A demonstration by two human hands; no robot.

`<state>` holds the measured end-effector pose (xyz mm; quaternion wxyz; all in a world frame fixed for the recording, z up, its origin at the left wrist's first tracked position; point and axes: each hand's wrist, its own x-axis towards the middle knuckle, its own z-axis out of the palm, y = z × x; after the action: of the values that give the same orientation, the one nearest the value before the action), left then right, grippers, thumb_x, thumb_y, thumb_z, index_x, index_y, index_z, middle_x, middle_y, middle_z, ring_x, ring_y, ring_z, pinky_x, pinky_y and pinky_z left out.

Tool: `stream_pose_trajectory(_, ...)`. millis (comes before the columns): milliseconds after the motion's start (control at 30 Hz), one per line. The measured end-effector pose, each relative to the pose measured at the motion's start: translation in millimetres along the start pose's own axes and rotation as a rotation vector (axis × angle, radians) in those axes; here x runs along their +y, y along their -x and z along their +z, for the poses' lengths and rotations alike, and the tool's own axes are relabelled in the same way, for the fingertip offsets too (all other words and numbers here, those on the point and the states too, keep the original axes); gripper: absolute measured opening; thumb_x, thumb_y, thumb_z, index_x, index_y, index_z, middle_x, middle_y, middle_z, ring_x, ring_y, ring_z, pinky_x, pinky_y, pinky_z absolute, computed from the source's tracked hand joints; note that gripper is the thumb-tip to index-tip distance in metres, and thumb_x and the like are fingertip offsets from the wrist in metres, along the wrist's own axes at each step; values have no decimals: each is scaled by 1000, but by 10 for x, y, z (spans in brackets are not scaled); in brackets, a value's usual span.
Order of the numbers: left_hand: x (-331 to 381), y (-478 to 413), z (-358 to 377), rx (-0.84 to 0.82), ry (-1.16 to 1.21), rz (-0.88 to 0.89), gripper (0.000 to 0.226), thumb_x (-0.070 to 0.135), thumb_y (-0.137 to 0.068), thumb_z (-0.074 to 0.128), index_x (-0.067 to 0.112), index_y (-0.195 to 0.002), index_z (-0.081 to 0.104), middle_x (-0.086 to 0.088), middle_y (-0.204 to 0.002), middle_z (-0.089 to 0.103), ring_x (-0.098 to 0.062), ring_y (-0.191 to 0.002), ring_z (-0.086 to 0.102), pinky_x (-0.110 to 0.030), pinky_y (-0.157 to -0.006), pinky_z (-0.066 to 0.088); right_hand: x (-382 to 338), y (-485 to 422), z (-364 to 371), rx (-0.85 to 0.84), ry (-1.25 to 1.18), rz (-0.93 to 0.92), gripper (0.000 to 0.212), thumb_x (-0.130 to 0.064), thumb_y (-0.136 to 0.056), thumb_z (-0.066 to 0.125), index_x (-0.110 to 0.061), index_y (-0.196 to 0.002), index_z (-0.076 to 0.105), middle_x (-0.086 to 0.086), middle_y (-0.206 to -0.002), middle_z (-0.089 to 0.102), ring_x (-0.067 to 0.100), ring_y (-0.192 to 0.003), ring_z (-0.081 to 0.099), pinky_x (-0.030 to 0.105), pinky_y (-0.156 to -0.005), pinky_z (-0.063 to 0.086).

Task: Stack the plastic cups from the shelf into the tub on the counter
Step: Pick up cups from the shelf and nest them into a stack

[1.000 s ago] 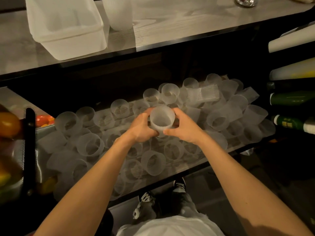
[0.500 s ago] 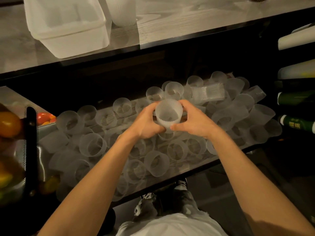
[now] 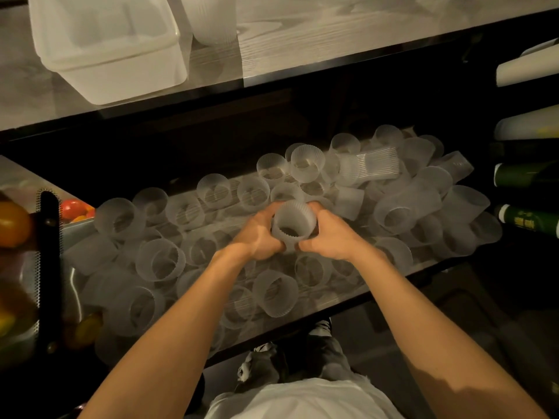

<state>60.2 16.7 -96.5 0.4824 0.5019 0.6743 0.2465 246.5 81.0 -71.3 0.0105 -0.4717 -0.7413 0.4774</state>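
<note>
Both hands hold one frosted ribbed plastic cup upright over the lower shelf. My left hand grips its left side and my right hand its right side. Several more loose cups lie jumbled across the glass shelf, some upright and some on their sides. The white plastic tub stands on the counter at the upper left, and nothing shows inside it. A stack of ribbed cups stands on the counter just right of the tub.
The pale wood-grain counter runs above the shelf, its dark front edge overhanging it. A mesh basket of fruit sits at the left. Bottles and rolls lie at the right edge. My shoes show below the shelf.
The held cup and both hands have dropped slightly toward the pile of cups. The grip of both hands on it is unchanged.
</note>
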Motion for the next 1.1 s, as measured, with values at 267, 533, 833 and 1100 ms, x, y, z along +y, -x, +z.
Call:
stream_pose_trajectory(267,245,-87,-337,13,-139,84,94,12,-68,87,28,-150,43,8,-124,58,-13,-115,59,-21,-84,50,-162,-37,-186,59,-117,-67,74,-20,-75,88,-29,-136,47,-17,-120,58,1,-112,58,23,-89,51)
stream_pose_trajectory(533,621,-269,-632,176,-122,206,92,9,-66,87,28,-147,47,11,-127,60,-12,-120,57,-28,-91,55,-438,-234,-510,210,-94,-203,67,-23,-77,86,-31,-134,51,-14,-126,61,7,-118,59,36,-100,53)
stream_pose_trajectory(833,294,-262,-332,163,-25,168,85,15,-75,89,29,-147,46,10,-131,57,-10,-120,56,-21,-94,50,-234,-275,-321,149,-41,-148,76,-20,-79,86,-34,-140,43,-19,-119,59,0,-110,60,18,-93,49)
stream_pose_trajectory(1100,280,-277,-443,129,-57,167,91,15,-71,90,31,-148,44,9,-130,58,-11,-118,59,-28,-93,56,-258,-286,-405,121,-4,-175,79,-27,-76,89,-31,-141,45,-14,-127,59,7,-117,60,29,-101,51)
